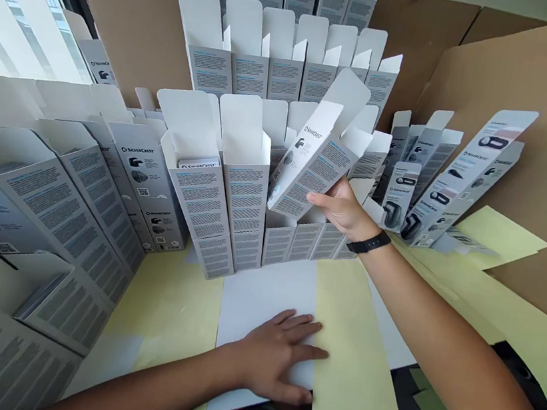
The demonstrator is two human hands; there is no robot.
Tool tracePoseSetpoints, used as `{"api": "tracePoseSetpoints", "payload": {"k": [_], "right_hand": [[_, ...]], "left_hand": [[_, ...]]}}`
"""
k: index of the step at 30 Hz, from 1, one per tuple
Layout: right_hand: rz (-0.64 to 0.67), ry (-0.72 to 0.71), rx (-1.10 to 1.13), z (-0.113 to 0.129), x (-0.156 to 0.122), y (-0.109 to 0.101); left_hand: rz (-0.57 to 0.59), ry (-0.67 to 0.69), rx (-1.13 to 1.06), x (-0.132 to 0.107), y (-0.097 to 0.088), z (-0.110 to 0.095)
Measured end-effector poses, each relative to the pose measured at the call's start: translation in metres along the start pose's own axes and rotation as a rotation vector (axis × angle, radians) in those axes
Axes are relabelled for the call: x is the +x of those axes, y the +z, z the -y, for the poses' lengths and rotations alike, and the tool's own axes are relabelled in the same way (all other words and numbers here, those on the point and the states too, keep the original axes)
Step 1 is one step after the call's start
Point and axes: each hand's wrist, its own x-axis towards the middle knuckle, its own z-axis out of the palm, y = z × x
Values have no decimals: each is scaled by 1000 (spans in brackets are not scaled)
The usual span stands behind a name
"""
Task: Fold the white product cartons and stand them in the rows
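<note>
SilverCrest carton [315, 163] tilted, gripped in right hand [344, 207]; left hand [278, 357] spread flat on white paper [262, 291].

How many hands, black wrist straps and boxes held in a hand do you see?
Hands: 2 (left hand, right hand)
Black wrist strap: 1
Held SilverCrest box: 1
Total: 4
</note>
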Motion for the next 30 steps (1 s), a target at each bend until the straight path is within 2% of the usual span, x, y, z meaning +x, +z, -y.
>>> {"api": "tracePoseSetpoints", "payload": {"k": [15, 20, 26, 30], "right_hand": [[153, 19, -214, -4, 16, -9], [204, 41, -298, -6, 18, -5], [151, 20, -392, -12, 8, 5], [106, -71, -408, -14, 2, 9]], "left_hand": [[13, -1, 54, 0, -1, 0], [13, -6, 50, 0, -2, -1], [4, -1, 32, 1, 0, 0], [3, 1, 30, 1, 1, 1]]}}
